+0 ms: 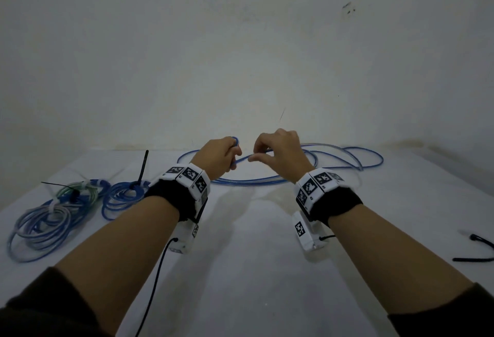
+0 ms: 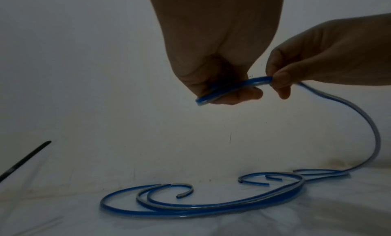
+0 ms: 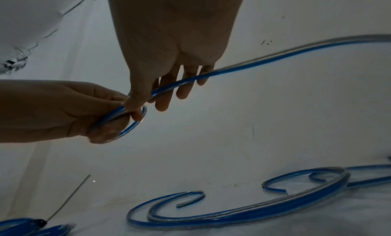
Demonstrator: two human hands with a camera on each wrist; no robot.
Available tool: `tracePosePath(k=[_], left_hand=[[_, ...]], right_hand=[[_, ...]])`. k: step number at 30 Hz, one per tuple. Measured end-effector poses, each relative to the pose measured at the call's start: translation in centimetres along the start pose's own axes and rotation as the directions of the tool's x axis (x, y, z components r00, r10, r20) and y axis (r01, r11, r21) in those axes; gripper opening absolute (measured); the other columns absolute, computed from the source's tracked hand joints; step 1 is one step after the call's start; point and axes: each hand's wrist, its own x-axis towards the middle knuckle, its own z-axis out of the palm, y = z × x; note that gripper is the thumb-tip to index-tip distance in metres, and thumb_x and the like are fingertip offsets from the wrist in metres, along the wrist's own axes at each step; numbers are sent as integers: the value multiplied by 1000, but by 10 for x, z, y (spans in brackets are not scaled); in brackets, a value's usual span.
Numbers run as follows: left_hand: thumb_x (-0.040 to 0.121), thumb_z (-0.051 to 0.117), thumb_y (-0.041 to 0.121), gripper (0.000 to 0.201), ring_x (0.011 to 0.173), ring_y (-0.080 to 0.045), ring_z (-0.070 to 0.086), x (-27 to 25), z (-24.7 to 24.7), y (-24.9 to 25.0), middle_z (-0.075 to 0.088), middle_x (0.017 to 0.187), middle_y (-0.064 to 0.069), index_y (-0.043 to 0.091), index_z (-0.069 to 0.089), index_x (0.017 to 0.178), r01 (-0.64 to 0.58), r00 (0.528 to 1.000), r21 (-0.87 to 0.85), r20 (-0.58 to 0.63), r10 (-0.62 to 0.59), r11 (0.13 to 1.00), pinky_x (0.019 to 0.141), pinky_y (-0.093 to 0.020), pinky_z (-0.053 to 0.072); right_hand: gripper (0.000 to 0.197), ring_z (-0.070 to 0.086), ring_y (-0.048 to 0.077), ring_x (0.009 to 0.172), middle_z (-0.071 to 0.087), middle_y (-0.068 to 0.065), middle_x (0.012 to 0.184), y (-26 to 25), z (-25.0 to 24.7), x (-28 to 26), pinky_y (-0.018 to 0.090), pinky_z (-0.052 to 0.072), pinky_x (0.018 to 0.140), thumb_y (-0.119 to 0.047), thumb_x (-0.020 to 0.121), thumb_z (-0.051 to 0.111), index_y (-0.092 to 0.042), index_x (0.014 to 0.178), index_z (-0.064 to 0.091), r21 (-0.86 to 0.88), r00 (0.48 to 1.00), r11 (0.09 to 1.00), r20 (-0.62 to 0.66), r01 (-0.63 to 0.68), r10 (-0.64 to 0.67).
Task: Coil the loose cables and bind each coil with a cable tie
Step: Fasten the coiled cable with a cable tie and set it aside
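Observation:
A loose blue cable [image 1: 347, 161] sprawls in loops across the far side of the white table [image 1: 254, 270]. My left hand [image 1: 227, 153] grips one end of it, bent into a small loop [image 3: 131, 124]. My right hand [image 1: 270, 147] pinches the same cable [image 2: 243, 84] just to the right, thumb against forefinger, other fingers loosely spread. From there the cable [image 3: 275, 55] arcs down to more loose cable lengths [image 2: 201, 206] lying on the table.
Three bound coils lie at the left: a pale blue one [image 1: 42, 227], a green and blue one [image 1: 80, 192] and a blue one [image 1: 123, 197] with a black tie tail sticking up [image 1: 143, 165]. Loose black cable ties [image 1: 478, 248] lie at the right edge.

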Motion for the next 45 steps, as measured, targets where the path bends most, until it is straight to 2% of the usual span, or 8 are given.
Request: tracePosePath(k=[4,13,19,26,31,34,38,45], left_hand=[[97,35,15,28,55,-11,46,-1,-7,3,52,59,4,10,57,80,21,999,55,36,-23,998,56,-21,35],[99,38,33,41,36,-2,30,-2,-7,18,37,40,11,10,59,73,130,982,-402,178,-62,906,41,-13,26],[102,30,26,35,35,-3,23,-2,-15,17,31,42,13,13,46,73,207,977,-715,191,-98,668,38,-14,17],[102,25,30,36,34,-1,23,3,-29,7,30,43,13,16,46,76,169,981,-919,121,-153,355,38,-14,17],[101,22,30,38,33,-3,26,5,-31,6,32,41,10,15,48,78,148,981,-970,119,-154,193,37,-16,20],[100,21,24,35,36,-5,30,7,-28,14,37,45,9,14,49,81,93,990,-985,77,-116,146,40,-17,25],[102,26,14,27,47,-5,49,11,-23,26,57,56,8,12,47,85,-88,987,-967,-117,-111,239,50,-16,42],[98,39,9,9,88,-11,65,7,-5,17,67,98,-6,6,47,95,-211,955,-378,-277,107,902,82,-15,48]], right_hand=[[9,54,21,90,64,-2,89,12,-5,-2,38,28,86,-24,90,58,-20,90,66,25,999,999,0,-34,34],[14,47,14,84,61,-8,83,13,-1,2,47,37,92,-29,94,52,-21,91,64,219,987,966,115,-135,112],[14,52,16,78,57,-5,78,14,5,-5,38,41,84,-30,91,56,-16,93,53,362,957,888,169,-284,237],[10,55,21,81,59,5,88,39,8,-15,28,43,76,-6,89,57,-8,96,52,314,868,830,-32,-461,495],[4,56,28,76,56,11,87,40,13,-13,34,48,71,-4,90,52,-7,92,55,337,864,835,-102,-436,492],[6,51,14,71,54,13,89,33,20,-11,9,41,68,-4,88,56,-5,89,61,345,891,857,-107,-383,441],[8,47,7,72,56,10,87,19,26,-7,17,37,70,-5,88,57,-6,89,65,435,923,831,-2,-346,386],[16,53,10,80,64,4,93,-10,14,3,12,41,75,-6,93,50,-7,93,66,578,957,764,203,-287,206]])
